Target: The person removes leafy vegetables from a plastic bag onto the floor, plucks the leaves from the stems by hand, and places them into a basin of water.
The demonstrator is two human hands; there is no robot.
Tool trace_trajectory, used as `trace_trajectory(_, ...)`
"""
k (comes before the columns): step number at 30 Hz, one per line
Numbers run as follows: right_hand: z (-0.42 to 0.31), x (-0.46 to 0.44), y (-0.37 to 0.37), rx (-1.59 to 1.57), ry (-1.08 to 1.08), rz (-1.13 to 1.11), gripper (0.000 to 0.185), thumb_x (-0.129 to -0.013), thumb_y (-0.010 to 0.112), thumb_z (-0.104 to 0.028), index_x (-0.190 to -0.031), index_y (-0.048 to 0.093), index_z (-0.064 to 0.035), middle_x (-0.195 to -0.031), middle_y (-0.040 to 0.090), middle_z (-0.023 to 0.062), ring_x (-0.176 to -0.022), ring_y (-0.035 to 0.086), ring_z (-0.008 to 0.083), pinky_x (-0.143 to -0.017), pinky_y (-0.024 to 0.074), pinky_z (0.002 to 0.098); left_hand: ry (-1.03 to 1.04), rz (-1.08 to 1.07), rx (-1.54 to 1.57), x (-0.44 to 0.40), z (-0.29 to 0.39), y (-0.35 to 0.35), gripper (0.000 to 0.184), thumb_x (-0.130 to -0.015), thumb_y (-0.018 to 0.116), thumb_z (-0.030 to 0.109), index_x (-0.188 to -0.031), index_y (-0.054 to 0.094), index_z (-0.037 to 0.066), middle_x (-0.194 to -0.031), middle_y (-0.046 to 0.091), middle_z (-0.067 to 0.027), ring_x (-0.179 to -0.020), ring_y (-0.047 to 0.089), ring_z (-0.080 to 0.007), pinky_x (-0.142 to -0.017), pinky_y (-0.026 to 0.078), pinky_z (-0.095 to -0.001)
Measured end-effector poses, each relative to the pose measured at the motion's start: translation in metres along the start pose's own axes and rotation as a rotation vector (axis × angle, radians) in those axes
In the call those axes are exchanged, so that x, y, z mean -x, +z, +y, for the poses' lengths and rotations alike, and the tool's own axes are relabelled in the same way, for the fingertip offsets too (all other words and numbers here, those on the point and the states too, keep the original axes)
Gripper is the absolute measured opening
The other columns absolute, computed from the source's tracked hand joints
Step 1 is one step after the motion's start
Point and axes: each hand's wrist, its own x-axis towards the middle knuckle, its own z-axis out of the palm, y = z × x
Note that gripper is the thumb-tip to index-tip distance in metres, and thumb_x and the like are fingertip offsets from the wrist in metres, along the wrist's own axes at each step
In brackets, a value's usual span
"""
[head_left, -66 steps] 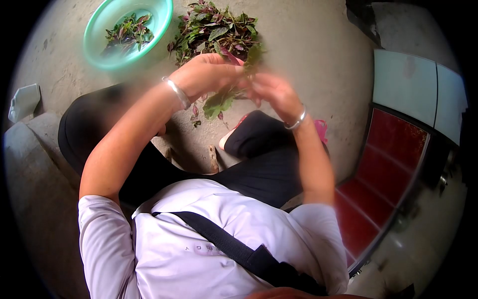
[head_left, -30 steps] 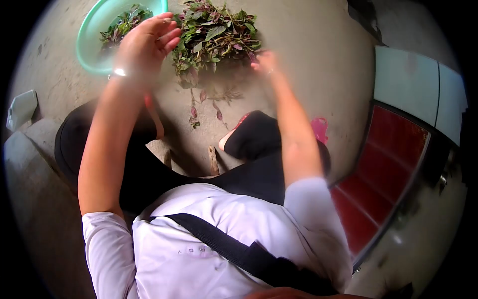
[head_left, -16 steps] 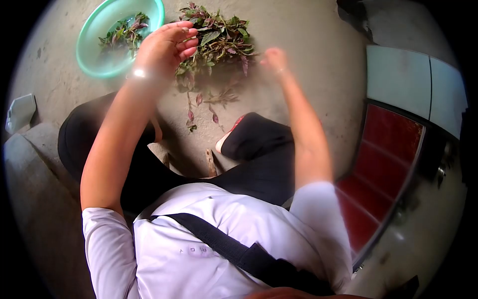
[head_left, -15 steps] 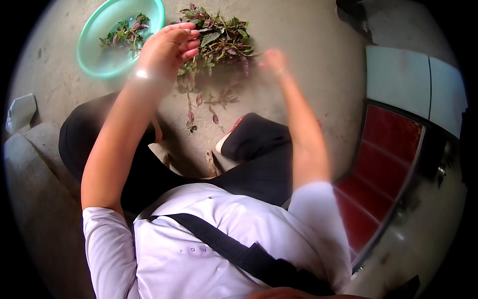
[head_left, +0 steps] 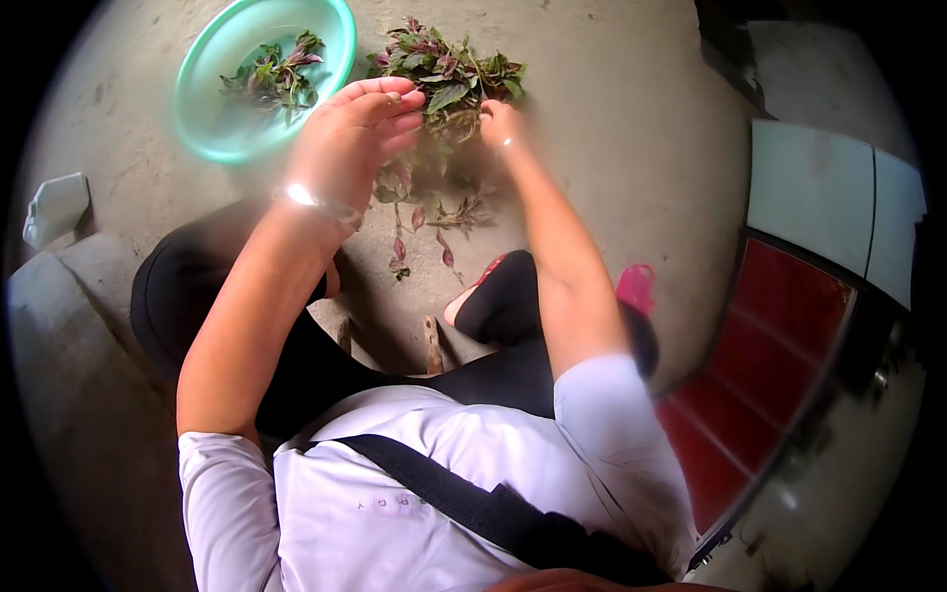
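One leafy heap (head_left: 452,71) lies right of the green basin (head_left: 204,111). Left hand (head_left: 353,136), nearer the basin, half curled; right hand (head_left: 501,127), farther from it, loosely bent; what either grip holds, I cannot tell.

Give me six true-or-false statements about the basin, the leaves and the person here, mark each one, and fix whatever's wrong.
1. The mint-green basin holds leafy stems. True.
2. The leafy pile sits on a table. False: the leafy pile lies on the floor.
3. The right hand is at the pile's right side. True.
4. Both wrists are bare. False: each wears a silver bangle.
5. The shoulder strap is red. False: the strap is black.
6. A pink object shows to the right of the right forearm. True.
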Motion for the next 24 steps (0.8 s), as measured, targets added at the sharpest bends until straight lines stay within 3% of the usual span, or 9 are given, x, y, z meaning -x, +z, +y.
trace_trajectory(9, 0.001, 0.045, -0.039, 0.233, -0.193, -0.114, 0.018, -0.078, 0.054, -0.019, -0.095, 0.057, -0.0128, -0.105, 0.051, 0.0113, -0.096, 0.052, 0.0302, -0.080, 0.0438, 0.0406, 0.011, -0.049, 0.007, 0.000, -0.004, 0.002, 0.017, -0.085, 0.040, 0.004, -0.100, 0.047, -0.001, -0.092, 0.057, -0.0081, -0.075, 0.056, -0.0119, -0.068, 0.047, -0.0228)
trace_trajectory(10, 0.004, 0.046, -0.042, 0.244, -0.229, -0.064, 0.014, -0.078, 0.054, -0.020, -0.087, 0.057, -0.0104, -0.093, 0.056, 0.0110, -0.089, 0.054, 0.0295, -0.076, 0.0448, 0.0389, 0.007, -0.041, -0.002, 0.004, -0.003, 0.005, 0.018, -0.085, 0.040, 0.003, -0.101, 0.047, -0.001, -0.092, 0.057, -0.0083, -0.075, 0.056, -0.0120, -0.068, 0.047, -0.0225)
trace_trajectory(13, -0.001, 0.055, -0.068, -0.136, -0.152, -0.114, 0.013, -0.077, 0.055, -0.019, -0.079, 0.054, -0.0053, -0.073, 0.057, 0.0093, -0.074, 0.057, 0.0233, -0.066, 0.0453, 0.0342, 0.017, -0.043, -0.017, 0.006, -0.002, 0.005, 0.017, -0.085, 0.042, 0.004, -0.099, 0.049, 0.000, -0.091, 0.058, -0.0069, -0.073, 0.055, -0.0110, -0.067, 0.047, -0.0226)
trace_trajectory(14, -0.008, 0.067, -0.080, -0.468, -0.106, -0.153, 0.016, -0.077, 0.056, -0.017, -0.074, 0.051, -0.0021, -0.061, 0.052, 0.0046, -0.062, 0.053, 0.0130, -0.057, 0.0425, 0.0274, 0.038, -0.049, -0.078, 0.006, -0.002, 0.005, 0.017, -0.085, 0.043, 0.005, -0.099, 0.050, 0.000, -0.091, 0.058, -0.0064, -0.074, 0.055, -0.0108, -0.068, 0.047, -0.0226)
trace_trajectory(16, -0.019, 0.083, -0.106, -0.434, -0.231, -0.115, 0.017, -0.076, 0.058, -0.017, -0.073, 0.051, -0.0012, -0.062, 0.051, 0.0024, -0.060, 0.050, 0.0082, -0.055, 0.0409, 0.0244, 0.081, -0.058, -0.199, 0.005, -0.005, 0.005, 0.016, -0.085, 0.045, 0.006, -0.097, 0.054, 0.001, -0.092, 0.059, -0.0054, -0.075, 0.055, -0.0105, -0.068, 0.046, -0.0225)
trace_trajectory(19, -0.037, 0.116, -0.139, -0.465, -0.326, -0.129, 0.016, -0.076, 0.059, -0.017, -0.077, 0.055, -0.0013, -0.064, 0.052, 0.0003, -0.058, 0.045, 0.0052, -0.054, 0.0388, 0.0216, 0.415, -0.131, -0.576, 0.002, -0.017, 0.011, 0.012, -0.084, 0.050, 0.010, -0.088, 0.060, 0.007, -0.078, 0.059, -0.0011, -0.065, 0.052, -0.0075, -0.057, 0.042, -0.0226)
trace_trajectory(20, -0.050, 0.133, -0.154, -0.431, -0.341, -0.134, 0.015, -0.076, 0.059, -0.016, -0.078, 0.056, -0.0015, -0.065, 0.052, 0.0004, -0.058, 0.045, 0.0052, -0.053, 0.0386, 0.0215, 0.532, -0.162, -0.685, -0.002, -0.026, 0.010, 0.011, -0.081, 0.054, 0.015, -0.079, 0.061, 0.008, -0.071, 0.059, -0.0026, -0.057, 0.054, -0.0124, -0.051, 0.041, -0.0262)
trace_trajectory(23, -0.063, 0.159, -0.168, -0.244, -0.588, 0.003, 0.008, -0.074, 0.058, -0.012, -0.078, 0.059, -0.0051, -0.070, 0.054, 0.0020, -0.062, 0.050, 0.0135, -0.058, 0.0400, 0.0266, 1.077, -0.255, -1.590, 0.029, -0.010, 0.030, 0.019, -0.080, 0.055, 0.010, -0.098, 0.060, 0.007, -0.096, 0.061, -0.0082, -0.085, 0.056, -0.0216, -0.077, 0.044, -0.0299)
trace_trajectory(24, -0.067, 0.165, -0.172, -0.140, -0.698, 0.077, 0.006, -0.073, 0.058, -0.011, -0.078, 0.059, -0.0061, -0.071, 0.054, 0.0025, -0.065, 0.051, 0.0161, -0.060, 0.0400, 0.0282, 0.929, -0.269, -1.616, 0.034, -0.012, 0.035, 0.017, -0.077, 0.056, 0.010, -0.093, 0.061, 0.007, -0.090, 0.061, -0.0102, -0.085, 0.055, -0.0263, -0.076, 0.044, -0.0336)
